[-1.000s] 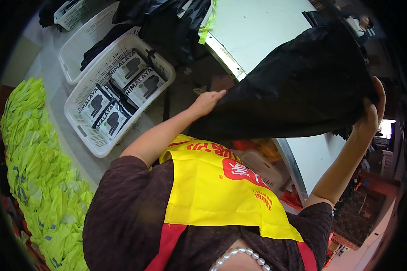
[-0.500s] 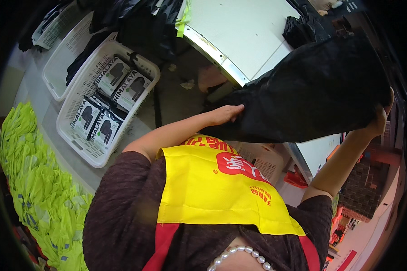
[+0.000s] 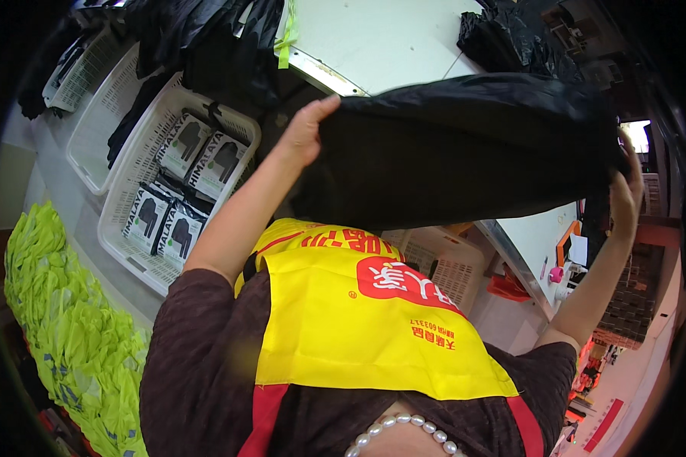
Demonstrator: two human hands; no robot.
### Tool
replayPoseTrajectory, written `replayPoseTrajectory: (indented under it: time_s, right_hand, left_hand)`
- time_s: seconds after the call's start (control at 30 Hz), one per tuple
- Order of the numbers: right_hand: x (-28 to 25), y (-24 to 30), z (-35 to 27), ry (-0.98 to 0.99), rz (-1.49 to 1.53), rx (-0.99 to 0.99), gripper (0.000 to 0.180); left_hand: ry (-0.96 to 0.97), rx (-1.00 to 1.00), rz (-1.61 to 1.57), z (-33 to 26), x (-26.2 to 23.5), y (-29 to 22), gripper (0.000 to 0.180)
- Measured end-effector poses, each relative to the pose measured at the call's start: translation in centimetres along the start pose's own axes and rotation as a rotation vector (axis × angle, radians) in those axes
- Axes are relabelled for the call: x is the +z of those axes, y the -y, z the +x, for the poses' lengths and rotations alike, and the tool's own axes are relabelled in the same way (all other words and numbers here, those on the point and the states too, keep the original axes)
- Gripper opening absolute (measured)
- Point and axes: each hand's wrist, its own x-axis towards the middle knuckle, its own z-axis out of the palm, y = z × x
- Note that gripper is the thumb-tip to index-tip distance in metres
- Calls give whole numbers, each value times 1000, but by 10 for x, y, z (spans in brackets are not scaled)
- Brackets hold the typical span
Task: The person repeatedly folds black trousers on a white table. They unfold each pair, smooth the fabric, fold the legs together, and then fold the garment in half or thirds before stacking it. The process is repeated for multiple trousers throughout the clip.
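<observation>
A large piece of thin black fabric [image 3: 465, 152], folded or doubled and slightly shiny, is stretched between my hands above the yellow apron. It looks like a garment, but its cut cannot be made out. My left hand [image 3: 306, 131] is closed on its upper left corner, thumb on top. At the far right end, my right hand [image 3: 623, 194] grips the other edge, its fingers partly behind the cloth. The fabric hangs in front of the white table [image 3: 381, 42] and hides part of its near edge.
Left, a white basket [image 3: 118, 242] holds several flat packages [image 3: 181, 232] picturing dark clothing. Another white basket [image 3: 84, 156] stands beside it. Neon-yellow garments [image 3: 76, 327] are heaped at lower left. Black fabric [image 3: 503, 42] lies at the table's far right. A basket [image 3: 453, 266] sits below the fabric.
My left hand has moved up and to the left, drawing the fabric's left end out wider. My right hand has come slightly down and left. The fabric's right end is lower.
</observation>
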Motion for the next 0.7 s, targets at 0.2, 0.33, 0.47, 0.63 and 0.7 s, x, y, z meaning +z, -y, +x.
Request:
replayPoseTrajectory:
  time_s: [0.2, 0.33, 0.47, 0.63, 0.7]
  right_hand:
    - [-83, -82, -6, -206, -601, -275, 49]
    - [-43, -54, 15, 27, -242, -193, 47]
    - [-68, -57, 44, -273, -244, 236, 48]
    - [-96, -29, 87, -196, -336, 44, 43]
    - [-97, -10, 92, -167, -360, 10, 42]
  left_hand:
    - [-290, 215, 415, -47, 80, -57, 40]
    - [84, 136, 383, -34, 21, -94, 31]
    - [40, 131, 454, -68, 52, -108, 27]
    - [247, 260, 469, -109, 58, -123, 31]
    - [416, 264, 552, -145, 71, -133, 41]
